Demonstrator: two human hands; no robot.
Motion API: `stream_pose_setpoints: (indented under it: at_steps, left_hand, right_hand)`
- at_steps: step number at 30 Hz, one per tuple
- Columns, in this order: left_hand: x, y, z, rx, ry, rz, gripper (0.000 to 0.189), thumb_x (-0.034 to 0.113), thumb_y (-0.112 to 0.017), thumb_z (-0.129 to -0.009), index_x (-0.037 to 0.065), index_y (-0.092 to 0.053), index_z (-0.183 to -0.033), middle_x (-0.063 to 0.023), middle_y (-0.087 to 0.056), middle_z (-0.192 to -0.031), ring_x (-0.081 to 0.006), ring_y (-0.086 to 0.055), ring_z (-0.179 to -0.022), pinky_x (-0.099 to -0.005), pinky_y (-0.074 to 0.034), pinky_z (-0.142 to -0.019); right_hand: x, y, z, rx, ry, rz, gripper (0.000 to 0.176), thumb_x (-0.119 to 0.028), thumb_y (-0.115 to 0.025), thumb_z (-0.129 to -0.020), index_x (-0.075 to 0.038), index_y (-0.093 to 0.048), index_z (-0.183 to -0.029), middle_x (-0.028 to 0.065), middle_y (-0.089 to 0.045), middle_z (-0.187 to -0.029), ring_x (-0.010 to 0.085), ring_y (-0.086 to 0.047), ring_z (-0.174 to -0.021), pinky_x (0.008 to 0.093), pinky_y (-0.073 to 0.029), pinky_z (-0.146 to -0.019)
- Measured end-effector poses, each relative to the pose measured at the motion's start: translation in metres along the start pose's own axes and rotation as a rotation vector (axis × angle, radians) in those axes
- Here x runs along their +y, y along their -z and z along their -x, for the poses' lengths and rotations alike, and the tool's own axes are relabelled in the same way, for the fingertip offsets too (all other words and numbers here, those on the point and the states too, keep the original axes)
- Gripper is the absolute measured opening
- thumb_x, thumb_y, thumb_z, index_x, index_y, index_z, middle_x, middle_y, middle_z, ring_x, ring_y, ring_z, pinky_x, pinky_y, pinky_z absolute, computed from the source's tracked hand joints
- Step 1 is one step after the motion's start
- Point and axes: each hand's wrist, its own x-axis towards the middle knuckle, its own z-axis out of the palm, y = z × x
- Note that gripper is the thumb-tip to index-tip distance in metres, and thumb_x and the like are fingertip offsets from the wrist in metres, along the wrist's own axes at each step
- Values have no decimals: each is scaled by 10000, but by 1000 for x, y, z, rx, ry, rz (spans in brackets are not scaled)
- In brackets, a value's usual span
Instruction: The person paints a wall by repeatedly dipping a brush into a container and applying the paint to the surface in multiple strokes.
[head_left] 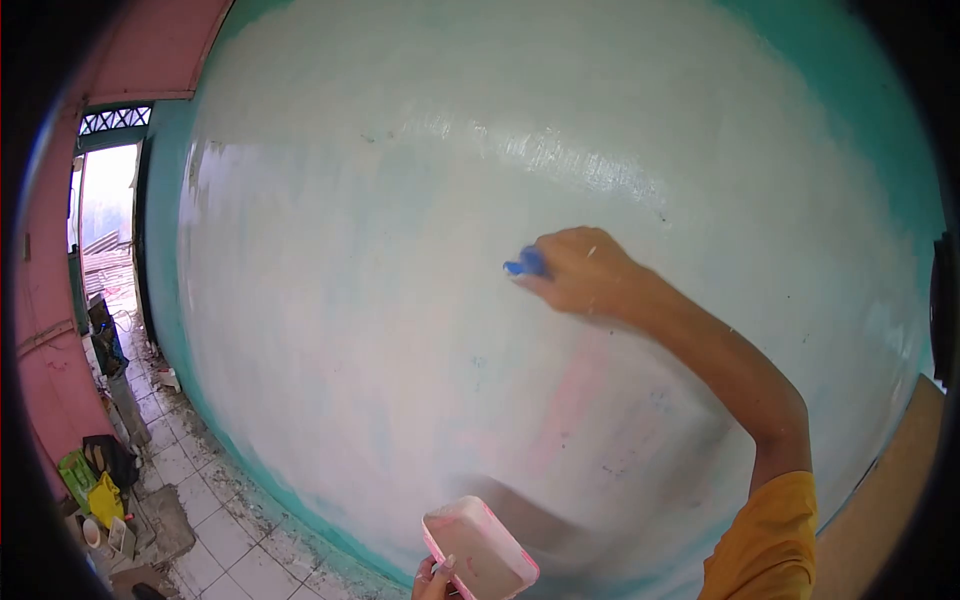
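Observation:
My right hand (588,270) is closed around a blue handle (531,262), held up close to the wall (380,270). The working end of that tool cannot be made out. White paint covers most of the wall, wet and shiny in places, with faint pink and blue-green patches showing through. At the bottom, my left hand (434,580) grips the edge of a pink-rimmed, shallow paint tray (480,545). Whitish paint coats the inside of the tray, with a pink mark in it.
Green paint (880,110) borders the white area. To the left, a doorway (108,200) stands beside a pink wall (60,390). Bags (105,497) and containers sit on the dirty tiled floor (222,535). A brown board-like surface (885,490) is at the lower right.

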Motion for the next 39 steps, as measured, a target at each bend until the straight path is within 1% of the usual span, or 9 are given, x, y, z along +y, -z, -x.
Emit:
stream_pose_setpoints:
  at_steps: [3,7,13,18,20,25,30,35,39]
  left_hand:
    - [15,6,-7,-8,28,-13,676,477,-559,-926,38,-352,-1396,-171,-538,-1259,-322,-605,-1065,-419,-543,-801]
    - [33,31,-27,-74,74,-27,673,469,-567,-918,51,-352,-1399,-163,-538,-1257,-315,-611,-1045,-407,-546,-788]
    - [82,75,-53,-45,227,-126,703,474,-593,-889,60,-352,-1402,-151,-549,-1235,-316,-612,-1033,-406,-550,-764]
    - [118,115,-69,-133,166,-181,711,479,-586,-890,41,-350,-1398,-158,-540,-1250,-335,-613,-1048,-426,-560,-755]
    - [136,124,-68,-166,160,-180,715,483,-585,-890,39,-349,-1399,-161,-538,-1252,-341,-608,-1062,-431,-559,-768]
    - [153,150,-78,-208,197,-191,720,488,-576,-900,32,-341,-1406,-173,-528,-1262,-351,-594,-1098,-436,-554,-806]
    - [158,162,-81,-167,239,-176,719,486,-568,-915,7,-334,-1397,-190,-498,-1288,-346,-574,-1121,-448,-522,-879]
    - [149,172,-88,-171,242,-132,710,478,-569,-917,8,-336,-1395,-192,-502,-1285,-345,-573,-1112,-454,-512,-887]
    - [157,181,-82,-175,273,-175,708,455,-574,-919,5,-319,-1403,-192,-505,-1283,-353,-578,-1099,-450,-532,-845]
  right_hand:
    - [36,31,-32,0,-212,-12,426,-491,-634,-844,-97,-726,-979,186,-678,-844,335,-649,-805,418,-511,-745]
    - [99,85,-79,467,-291,178,495,-541,-605,-851,-76,-717,-979,172,-695,-974,351,-649,-944,441,-504,-846]
    - [113,117,-120,789,-393,476,346,-411,-610,-900,-155,-691,-1118,119,-698,-956,315,-649,-894,409,-513,-807]
    - [21,4,-85,319,-107,571,242,-152,-646,-733,-100,-662,-968,112,-652,-902,304,-613,-846,412,-523,-721]
    - [-25,-33,-62,359,59,357,195,-60,-620,-685,-106,-664,-869,76,-628,-805,254,-618,-810,394,-532,-634]
    - [-21,-21,-70,72,-123,-2,358,-470,-528,-925,-200,-717,-1065,134,-682,-932,351,-631,-825,453,-508,-762]
    - [39,78,-140,351,-427,365,495,-573,-532,-891,-154,-712,-1085,171,-676,-852,354,-641,-806,430,-510,-760]
    - [43,106,-175,771,-366,512,319,-399,-567,-925,-134,-685,-1060,124,-688,-932,311,-645,-896,424,-520,-786]
    - [-1,34,-154,450,-255,494,147,-193,-584,-841,-82,-659,-902,119,-663,-889,319,-620,-871,434,-510,-767]
